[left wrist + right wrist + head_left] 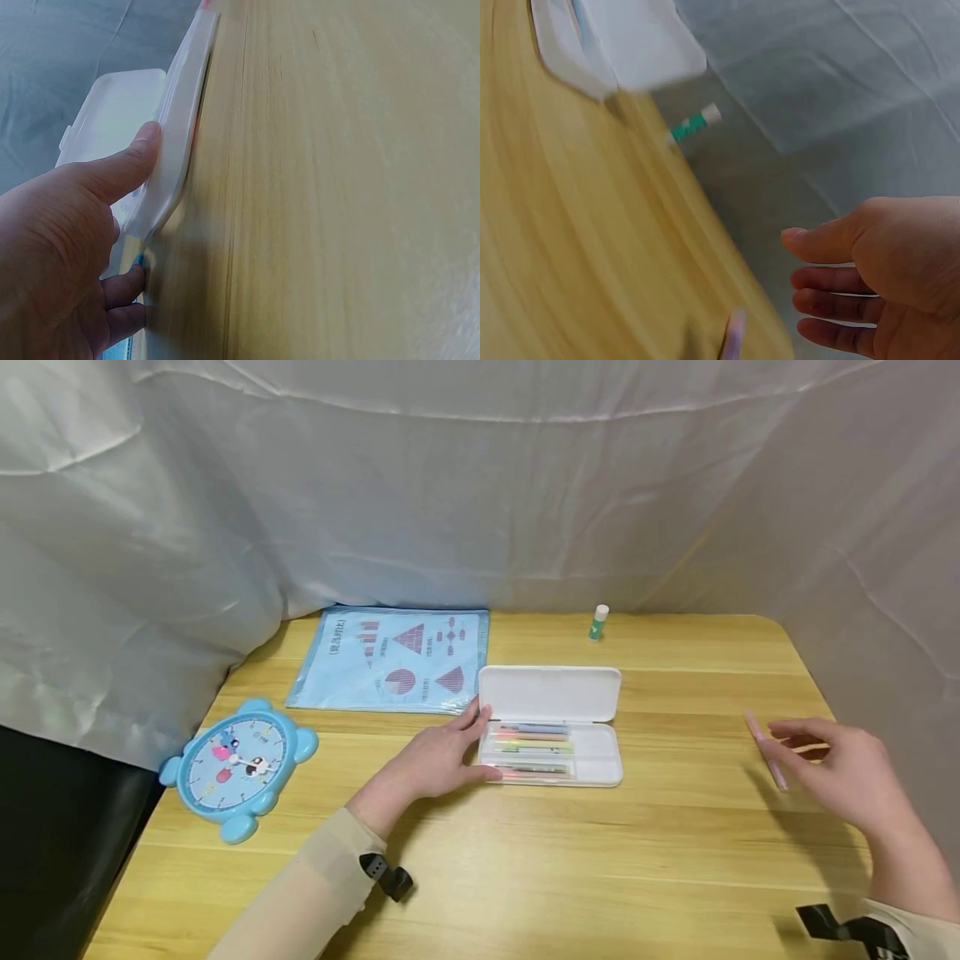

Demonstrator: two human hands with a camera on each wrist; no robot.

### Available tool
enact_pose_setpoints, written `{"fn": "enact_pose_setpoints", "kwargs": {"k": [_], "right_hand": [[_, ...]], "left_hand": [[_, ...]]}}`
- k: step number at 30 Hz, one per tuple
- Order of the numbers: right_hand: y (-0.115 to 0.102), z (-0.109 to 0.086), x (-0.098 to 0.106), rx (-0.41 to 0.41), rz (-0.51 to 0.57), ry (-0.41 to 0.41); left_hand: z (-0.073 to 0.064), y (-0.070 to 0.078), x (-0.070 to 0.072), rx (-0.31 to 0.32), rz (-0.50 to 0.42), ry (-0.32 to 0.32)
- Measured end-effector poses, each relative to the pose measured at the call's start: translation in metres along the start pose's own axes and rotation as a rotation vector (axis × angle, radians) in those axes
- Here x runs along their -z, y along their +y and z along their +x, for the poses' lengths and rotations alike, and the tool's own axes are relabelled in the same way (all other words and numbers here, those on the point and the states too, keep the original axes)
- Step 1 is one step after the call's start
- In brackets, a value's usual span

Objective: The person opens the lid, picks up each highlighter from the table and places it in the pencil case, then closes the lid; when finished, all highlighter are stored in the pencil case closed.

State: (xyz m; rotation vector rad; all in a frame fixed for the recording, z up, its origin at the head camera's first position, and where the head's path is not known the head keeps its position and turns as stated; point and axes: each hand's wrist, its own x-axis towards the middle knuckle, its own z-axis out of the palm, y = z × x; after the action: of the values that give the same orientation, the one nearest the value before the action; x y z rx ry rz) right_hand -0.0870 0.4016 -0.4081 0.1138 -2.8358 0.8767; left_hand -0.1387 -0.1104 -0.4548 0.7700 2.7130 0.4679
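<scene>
An opened white pencil case [600, 756] lies mid-table with its lid [550, 693] raised toward the back. Several colourful pens [534, 739] fill its left part. My left hand [442, 756] grips the case's left end, thumb at the front edge and fingers toward the hinge side; in the left wrist view the thumb [139, 161] presses on the case's white side [180, 127]. At the right, a pink pen [776, 773] overlaps the fingertips of my right hand [843, 764]. In the right wrist view that hand's fingers are loosely bent with nothing between them, and the pen [733, 337] shows apart from them.
Behind the case stands a green glue stick [597, 625] with a white cap. A blue printed bag [352, 681] lies at the back left, partly beside the case. A blue toy clock [238, 764] rests near the left edge. Grey cloth [525, 502] hangs behind the table.
</scene>
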Motion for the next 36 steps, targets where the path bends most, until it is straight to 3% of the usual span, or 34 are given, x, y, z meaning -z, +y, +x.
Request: {"fn": "enact_pose_setpoints", "kwargs": {"k": [7,14,29,36], "right_hand": [[0.037,-0.010,-0.007,-0.089,-0.083,-0.063],[0.049,-0.018,-0.019,-0.149,-0.113,-0.064],[0.048,-0.020,-0.027,-0.161,-0.116,-0.006],[0.030,-0.014,-0.028,-0.069,0.002,0.020]], "left_hand": [[-0.001,0.000,0.002,0.008,-0.014,-0.007],[-0.002,0.000,0.003,0.014,-0.019,-0.009],[0.001,0.002,0.003,0.000,-0.011,0.000],[0.001,0.000,0.001,0.006,-0.007,-0.001]]}}
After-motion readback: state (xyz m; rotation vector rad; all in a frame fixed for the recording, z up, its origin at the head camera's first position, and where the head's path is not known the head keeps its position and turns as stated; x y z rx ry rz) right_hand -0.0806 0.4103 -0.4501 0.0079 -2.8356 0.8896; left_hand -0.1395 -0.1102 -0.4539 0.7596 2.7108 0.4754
